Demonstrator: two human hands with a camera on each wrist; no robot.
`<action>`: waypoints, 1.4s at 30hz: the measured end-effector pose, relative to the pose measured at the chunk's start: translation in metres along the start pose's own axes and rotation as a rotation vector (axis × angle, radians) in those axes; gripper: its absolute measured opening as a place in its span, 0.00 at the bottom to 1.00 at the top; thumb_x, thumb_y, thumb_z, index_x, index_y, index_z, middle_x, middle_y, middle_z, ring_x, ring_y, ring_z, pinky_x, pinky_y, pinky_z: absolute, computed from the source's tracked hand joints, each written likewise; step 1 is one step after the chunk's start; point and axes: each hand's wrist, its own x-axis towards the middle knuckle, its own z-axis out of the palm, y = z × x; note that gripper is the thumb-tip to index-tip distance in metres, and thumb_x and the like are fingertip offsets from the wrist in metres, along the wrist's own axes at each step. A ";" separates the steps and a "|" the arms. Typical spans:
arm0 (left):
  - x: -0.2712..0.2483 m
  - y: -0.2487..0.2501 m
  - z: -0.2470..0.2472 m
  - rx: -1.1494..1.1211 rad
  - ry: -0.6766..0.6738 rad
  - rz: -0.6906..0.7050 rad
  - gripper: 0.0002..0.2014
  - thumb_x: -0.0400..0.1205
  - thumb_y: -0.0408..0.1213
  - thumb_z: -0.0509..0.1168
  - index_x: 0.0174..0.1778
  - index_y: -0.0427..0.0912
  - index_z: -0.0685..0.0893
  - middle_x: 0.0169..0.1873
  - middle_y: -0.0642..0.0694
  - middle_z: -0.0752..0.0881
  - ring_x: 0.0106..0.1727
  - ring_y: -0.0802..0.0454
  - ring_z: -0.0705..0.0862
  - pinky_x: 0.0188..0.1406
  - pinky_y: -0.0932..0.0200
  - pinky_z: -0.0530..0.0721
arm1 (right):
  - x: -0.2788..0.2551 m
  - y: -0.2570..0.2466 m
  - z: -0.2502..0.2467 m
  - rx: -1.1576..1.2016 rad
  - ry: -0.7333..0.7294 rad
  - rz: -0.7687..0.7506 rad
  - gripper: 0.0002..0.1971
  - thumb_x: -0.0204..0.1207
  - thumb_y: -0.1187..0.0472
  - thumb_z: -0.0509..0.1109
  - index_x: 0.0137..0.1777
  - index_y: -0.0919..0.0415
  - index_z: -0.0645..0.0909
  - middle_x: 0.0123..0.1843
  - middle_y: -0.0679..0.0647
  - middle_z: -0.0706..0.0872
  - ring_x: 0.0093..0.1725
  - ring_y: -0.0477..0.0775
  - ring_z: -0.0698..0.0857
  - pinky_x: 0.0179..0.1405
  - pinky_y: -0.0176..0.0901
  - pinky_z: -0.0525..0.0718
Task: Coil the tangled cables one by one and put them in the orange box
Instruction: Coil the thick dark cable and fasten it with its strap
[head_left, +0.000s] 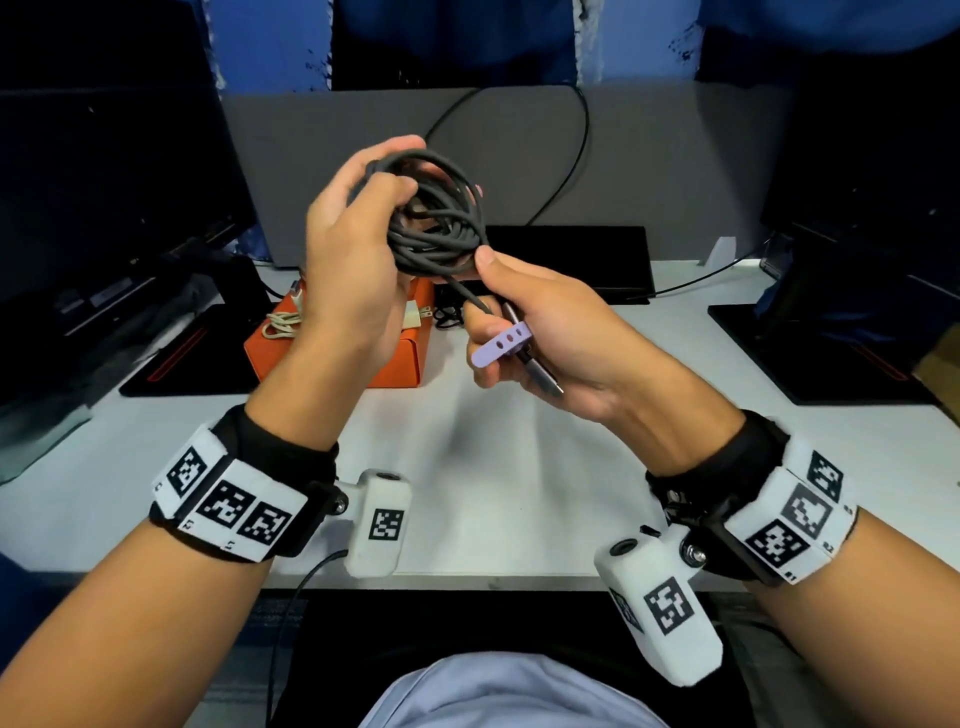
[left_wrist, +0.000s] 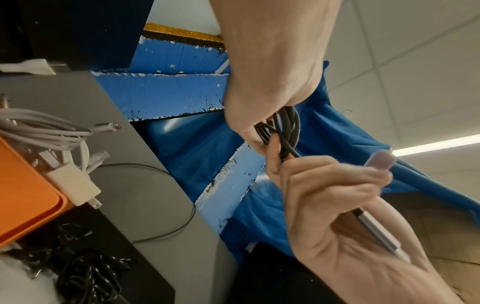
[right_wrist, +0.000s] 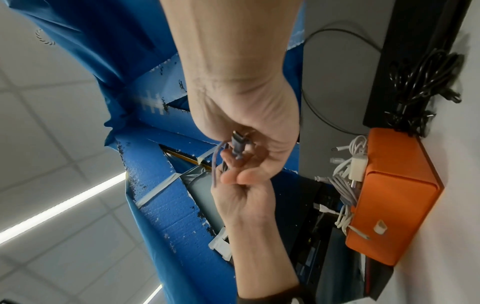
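Above the desk: grey cable coiled in left hand; right hand pinching its tail and lilac strap. Best cinched tight before orange box.

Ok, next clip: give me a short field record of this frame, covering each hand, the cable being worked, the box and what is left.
left hand: grips the coiled loops of the grey cable, raised above the desk
right hand: holds the cable's free end, with its metal plug and purple strap
orange box: on the desk behind the hands; white cables and a white charger sit in it
black cables: tangled heap beside the box, not yet coiled
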 end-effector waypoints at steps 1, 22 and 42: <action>-0.002 0.001 0.001 -0.033 -0.013 -0.021 0.14 0.86 0.26 0.58 0.65 0.30 0.81 0.54 0.30 0.88 0.61 0.28 0.89 0.64 0.32 0.86 | 0.001 0.002 0.002 0.029 -0.001 0.016 0.18 0.95 0.52 0.54 0.73 0.59 0.80 0.26 0.50 0.72 0.22 0.48 0.76 0.22 0.39 0.81; 0.016 0.006 -0.020 0.488 -0.222 -0.107 0.14 0.91 0.40 0.62 0.69 0.40 0.85 0.58 0.41 0.92 0.59 0.44 0.92 0.62 0.45 0.89 | 0.017 0.017 -0.018 -0.171 0.111 -0.137 0.18 0.95 0.52 0.52 0.66 0.61 0.80 0.35 0.52 0.80 0.27 0.51 0.78 0.26 0.44 0.79; 0.027 0.029 -0.044 0.929 -0.437 -0.290 0.15 0.91 0.52 0.59 0.65 0.53 0.87 0.56 0.56 0.92 0.56 0.56 0.92 0.64 0.46 0.88 | 0.131 0.055 -0.181 -0.630 0.527 0.308 0.15 0.94 0.56 0.54 0.46 0.58 0.74 0.39 0.57 0.81 0.25 0.54 0.73 0.27 0.46 0.72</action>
